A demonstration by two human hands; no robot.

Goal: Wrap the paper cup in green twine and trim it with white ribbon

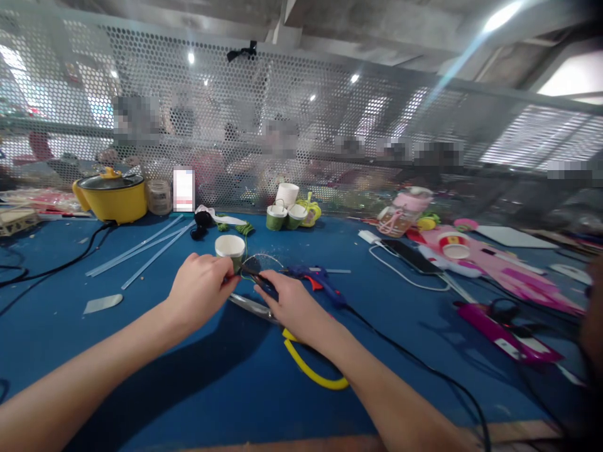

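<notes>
My left hand [202, 285] is closed at the near side of a white paper cup [230, 245] with a green lower part. Its fingers hide part of the cup, and what exactly they pinch is hard to see. Closed around a slim dark-handled tool [264, 285], my right hand [294, 307] points the tip toward my left fingertips by the cup; the tool's kind is unclear. A thin pale strand [266, 256] arcs beside the tip. Beneath my right hand lie scissors with yellow handles [313, 373]. A blue glue gun [320, 281] rests just to the right.
Farther back stand green-and-white cups [276, 217], near a mesh panel [301, 94]. Clear glue sticks [141, 251] and a yellow pot [113, 198] are on the left. To the right are a phone [409, 256], a magenta power strip [509, 336] and the glue gun's cord [414, 358].
</notes>
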